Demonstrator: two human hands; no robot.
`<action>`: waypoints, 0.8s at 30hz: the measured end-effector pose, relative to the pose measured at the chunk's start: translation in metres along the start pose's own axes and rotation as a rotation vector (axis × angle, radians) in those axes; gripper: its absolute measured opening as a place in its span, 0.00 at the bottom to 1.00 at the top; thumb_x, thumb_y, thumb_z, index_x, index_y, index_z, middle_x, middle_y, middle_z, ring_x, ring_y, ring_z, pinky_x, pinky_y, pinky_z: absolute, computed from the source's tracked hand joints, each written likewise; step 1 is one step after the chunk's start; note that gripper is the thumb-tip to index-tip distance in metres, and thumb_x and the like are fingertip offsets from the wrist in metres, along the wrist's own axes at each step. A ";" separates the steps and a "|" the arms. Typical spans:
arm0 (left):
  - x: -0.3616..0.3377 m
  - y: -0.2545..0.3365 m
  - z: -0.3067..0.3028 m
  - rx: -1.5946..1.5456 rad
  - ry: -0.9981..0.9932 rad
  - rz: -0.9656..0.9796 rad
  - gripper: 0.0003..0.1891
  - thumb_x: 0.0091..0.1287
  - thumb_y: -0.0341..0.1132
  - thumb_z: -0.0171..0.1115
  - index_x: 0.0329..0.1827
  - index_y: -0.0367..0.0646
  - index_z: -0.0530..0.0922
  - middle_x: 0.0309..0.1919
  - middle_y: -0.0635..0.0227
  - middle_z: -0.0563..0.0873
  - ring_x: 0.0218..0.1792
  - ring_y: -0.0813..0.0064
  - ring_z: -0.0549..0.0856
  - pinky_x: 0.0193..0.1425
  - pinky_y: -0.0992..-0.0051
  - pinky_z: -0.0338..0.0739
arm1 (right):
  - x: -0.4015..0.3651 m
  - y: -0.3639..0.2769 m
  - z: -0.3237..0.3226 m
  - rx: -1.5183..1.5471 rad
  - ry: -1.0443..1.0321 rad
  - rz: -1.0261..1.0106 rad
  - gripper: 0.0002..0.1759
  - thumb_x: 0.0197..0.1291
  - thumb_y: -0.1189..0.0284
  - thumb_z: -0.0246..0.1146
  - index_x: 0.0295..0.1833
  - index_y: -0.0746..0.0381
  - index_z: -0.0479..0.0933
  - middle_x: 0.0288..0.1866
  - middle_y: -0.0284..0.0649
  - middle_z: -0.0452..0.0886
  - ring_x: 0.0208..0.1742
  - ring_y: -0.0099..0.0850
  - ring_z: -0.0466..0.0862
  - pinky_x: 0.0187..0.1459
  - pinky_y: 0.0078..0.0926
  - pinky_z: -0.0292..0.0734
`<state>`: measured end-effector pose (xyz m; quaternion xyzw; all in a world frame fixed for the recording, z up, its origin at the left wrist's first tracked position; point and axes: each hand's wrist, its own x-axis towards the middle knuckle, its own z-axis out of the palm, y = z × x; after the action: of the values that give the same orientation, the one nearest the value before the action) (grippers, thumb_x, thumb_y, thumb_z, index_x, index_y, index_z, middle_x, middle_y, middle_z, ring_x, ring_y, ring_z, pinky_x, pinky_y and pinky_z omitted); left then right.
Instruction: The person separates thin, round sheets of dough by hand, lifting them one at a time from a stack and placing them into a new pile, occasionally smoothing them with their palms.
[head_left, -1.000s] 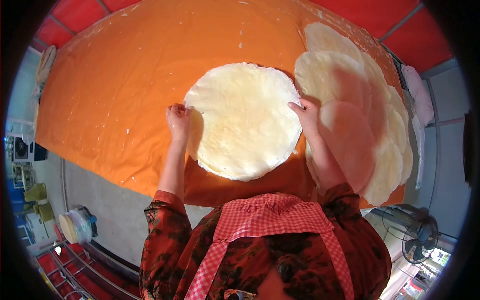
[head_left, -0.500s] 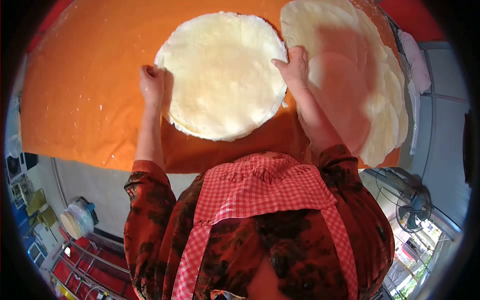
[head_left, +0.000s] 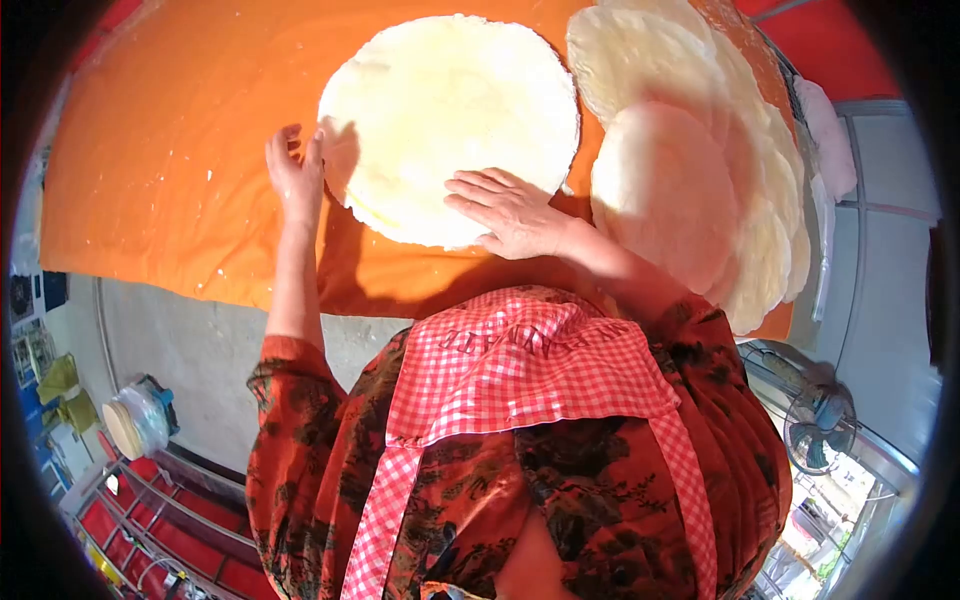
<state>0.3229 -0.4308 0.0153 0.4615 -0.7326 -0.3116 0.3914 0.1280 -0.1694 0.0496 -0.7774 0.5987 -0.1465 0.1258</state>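
A large round stack of thin pale sheets [head_left: 440, 100] lies on the orange cloth [head_left: 180, 210]. My right hand [head_left: 510, 212] rests on the lower right part of the stack, palm down and fingers stretched out. Just off the left edge of the stack is my left hand [head_left: 297, 170], its fingers apart and slightly curled, with nothing in them. Both hands cast shadows nearby. To the right, more thin round sheets [head_left: 660, 200] overlap one another, partly in reddish shade.
Beyond the right edge hangs a pale bundle [head_left: 826, 135]. A fan [head_left: 822, 425] stands at the lower right. Round pale items in a plastic bag [head_left: 137, 422] and a metal rack [head_left: 165, 510] are at the lower left, below the cloth's edge.
My right hand has moved from the stack's right edge onto its lower right surface and flattened. My left hand has opened its fingers beside the left edge. The view has shifted slightly.
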 end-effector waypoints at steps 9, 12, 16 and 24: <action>-0.060 0.057 -0.033 0.193 -0.182 0.505 0.16 0.62 0.34 0.64 0.53 0.40 0.78 0.58 0.55 0.77 0.62 0.53 0.74 0.65 0.59 0.67 | -0.005 0.003 0.008 -0.003 -0.047 -0.018 0.37 0.56 0.50 0.64 0.66 0.62 0.69 0.72 0.47 0.63 0.75 0.41 0.57 0.73 0.45 0.50; -0.040 0.071 -0.027 0.352 -0.246 0.567 0.24 0.65 0.44 0.61 0.62 0.42 0.73 0.66 0.53 0.70 0.69 0.52 0.65 0.69 0.51 0.60 | 0.006 0.006 -0.029 -0.145 0.177 0.187 0.31 0.59 0.52 0.62 0.64 0.57 0.72 0.73 0.45 0.61 0.76 0.42 0.55 0.74 0.45 0.48; -0.003 0.064 0.010 0.697 -0.374 0.560 0.37 0.67 0.60 0.51 0.73 0.46 0.59 0.75 0.56 0.54 0.76 0.54 0.51 0.71 0.40 0.50 | 0.030 0.066 -0.054 -0.303 0.471 0.380 0.29 0.63 0.52 0.57 0.66 0.56 0.70 0.76 0.45 0.55 0.78 0.42 0.50 0.74 0.51 0.42; 0.005 -0.011 0.057 0.707 -0.414 0.358 0.43 0.67 0.65 0.46 0.77 0.48 0.49 0.77 0.54 0.46 0.77 0.51 0.46 0.72 0.38 0.43 | 0.011 0.166 0.026 -0.232 0.337 0.726 0.37 0.66 0.49 0.48 0.76 0.54 0.51 0.79 0.43 0.47 0.79 0.38 0.47 0.73 0.53 0.41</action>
<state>0.2768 -0.4343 -0.0203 0.3606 -0.9254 -0.0554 0.1024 -0.0079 -0.2215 -0.0354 -0.4899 0.8587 -0.1494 -0.0189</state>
